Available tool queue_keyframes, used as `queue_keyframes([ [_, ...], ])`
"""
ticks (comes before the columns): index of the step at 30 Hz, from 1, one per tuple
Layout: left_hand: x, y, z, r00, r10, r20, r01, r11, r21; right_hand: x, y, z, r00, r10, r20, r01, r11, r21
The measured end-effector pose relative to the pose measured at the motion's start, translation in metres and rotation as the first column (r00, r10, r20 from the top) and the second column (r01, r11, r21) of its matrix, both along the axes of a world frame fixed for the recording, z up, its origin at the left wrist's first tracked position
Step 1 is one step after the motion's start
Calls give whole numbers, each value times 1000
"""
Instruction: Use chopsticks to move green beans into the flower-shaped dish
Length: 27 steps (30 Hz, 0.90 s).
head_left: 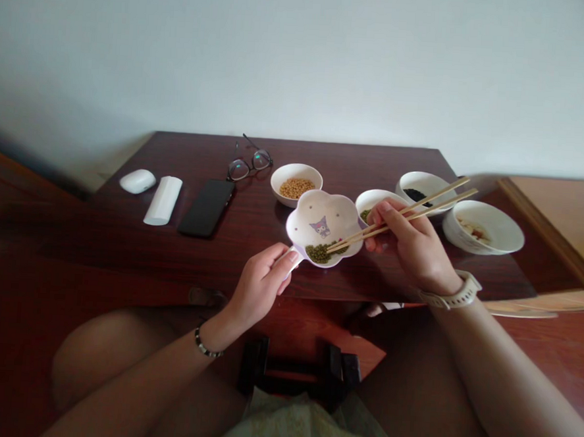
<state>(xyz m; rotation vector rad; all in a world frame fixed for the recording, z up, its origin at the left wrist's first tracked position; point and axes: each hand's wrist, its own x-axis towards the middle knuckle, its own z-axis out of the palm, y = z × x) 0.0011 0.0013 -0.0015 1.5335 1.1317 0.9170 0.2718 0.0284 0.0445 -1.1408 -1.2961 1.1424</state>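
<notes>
- Right hand [409, 242] narrowly pinches bamboo chopsticks [395, 218], tips at the mung beans [318, 252]; picking these out calls for a tight, steady pinch
- Left hand [261, 282] grips the flower-shaped dish [324, 217] by its tab, raised off the table
- Just beyond the right hand, a white bowl [375, 198] holds more green beans

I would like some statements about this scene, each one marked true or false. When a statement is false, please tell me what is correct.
1. The left hand holds a flower-shaped dish. True.
2. The right hand holds a metal spoon. False: it holds wooden chopsticks.
3. There are green beans in the dish. True.
4. The phone stands upright. False: the black smartphone lies flat on the dark wooden table.
</notes>
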Motion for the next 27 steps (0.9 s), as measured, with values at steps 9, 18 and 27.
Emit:
queue_keyframes([
  [9, 0, 1, 0, 1000, 9, 3, -9, 1000, 1, 2, 0, -6, 998, 57, 20, -56, 998, -32],
  [18, 1, 0, 0, 1000, 8, 1, -8, 1000, 3, 0, 0, -6, 998, 33, 55, -35, 999, 33],
  [27, 0, 0, -1, 1000, 5, -7, -5, 1000, 1, -4, -1, -6, 996, 74, 45, -74, 997, 1],
])
